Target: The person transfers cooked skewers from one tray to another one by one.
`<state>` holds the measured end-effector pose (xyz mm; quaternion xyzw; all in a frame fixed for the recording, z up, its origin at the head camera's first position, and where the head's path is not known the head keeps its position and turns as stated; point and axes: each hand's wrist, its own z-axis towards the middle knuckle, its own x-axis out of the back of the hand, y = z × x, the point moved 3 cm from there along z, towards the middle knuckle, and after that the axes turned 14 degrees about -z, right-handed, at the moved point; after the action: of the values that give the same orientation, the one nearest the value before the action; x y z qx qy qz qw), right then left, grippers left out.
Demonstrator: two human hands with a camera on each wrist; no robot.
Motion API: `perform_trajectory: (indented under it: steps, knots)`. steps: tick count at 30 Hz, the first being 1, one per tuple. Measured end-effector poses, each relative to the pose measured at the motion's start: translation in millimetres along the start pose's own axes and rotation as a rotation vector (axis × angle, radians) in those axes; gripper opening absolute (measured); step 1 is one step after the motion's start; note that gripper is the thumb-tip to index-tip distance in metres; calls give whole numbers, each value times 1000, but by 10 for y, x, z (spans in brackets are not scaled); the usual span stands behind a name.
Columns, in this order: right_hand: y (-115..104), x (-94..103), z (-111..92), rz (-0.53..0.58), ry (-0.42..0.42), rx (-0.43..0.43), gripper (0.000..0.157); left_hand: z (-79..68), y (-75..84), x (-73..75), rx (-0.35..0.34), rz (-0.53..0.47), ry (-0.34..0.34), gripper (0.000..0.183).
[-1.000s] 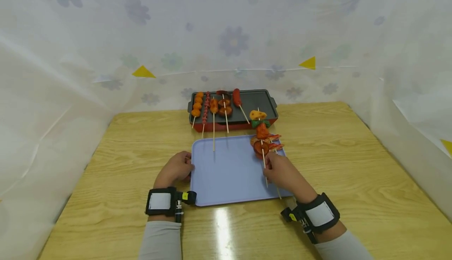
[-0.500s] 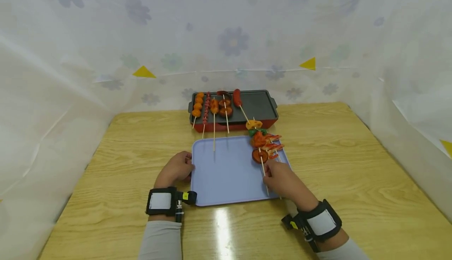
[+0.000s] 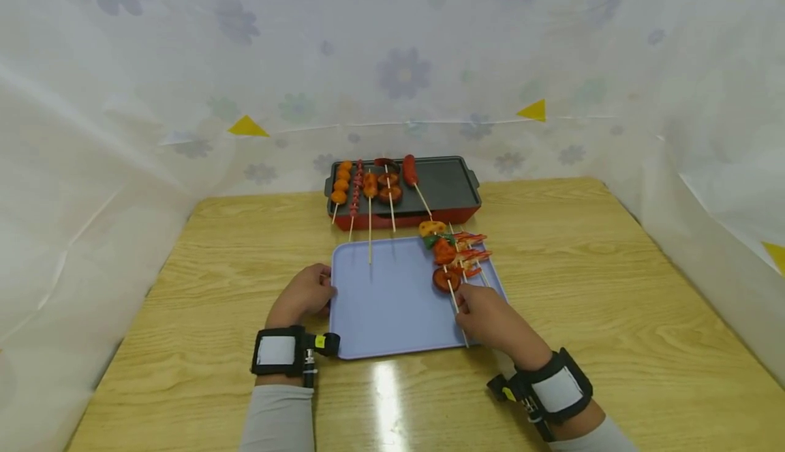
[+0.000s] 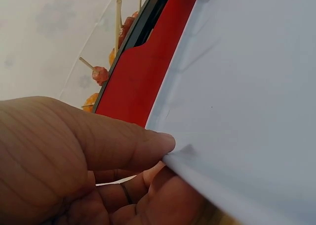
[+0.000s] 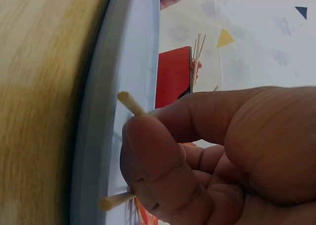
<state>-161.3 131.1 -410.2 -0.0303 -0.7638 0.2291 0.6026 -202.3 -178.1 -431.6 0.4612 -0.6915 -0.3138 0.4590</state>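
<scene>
My left hand (image 3: 306,292) holds the left edge of a pale lavender tray (image 3: 380,309); in the left wrist view the thumb (image 4: 153,142) lies on top of the rim and curled fingers are below. Over the tray's right side, my right hand (image 3: 493,315) pinches the bare stick of a mixed skewer (image 3: 444,252), which bears a yellow piece, a green piece, a red chunk and a round brown slice. Beside it, shrimp skewers (image 3: 475,255) lie along the tray's right edge, partly hidden by the right hand. The right wrist view shows two stick ends near the fingers.
Behind the tray stands a red grill with a dark plate (image 3: 448,179). Several skewers lie on its left and middle, among them orange balls (image 3: 341,185) and a red sausage (image 3: 409,169); their sticks jut over the front edge, one reaching above the tray.
The right hand has drawn the mixed skewer nearer and a little left; its yellow end has come from the grill's front edge to the tray's far rim. The left hand stays put.
</scene>
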Motion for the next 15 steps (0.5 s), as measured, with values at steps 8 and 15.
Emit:
perform_trajectory:
  steps: [8, 15]
  knots:
    - [-9, 9, -2, -38, 15, 33, 9, -14, 23, 5, 7, 14, -1, 43]
    - [-42, 34, -25, -80, 19, 67, 6, -15, 27, 2, 14, 10, 3, 43]
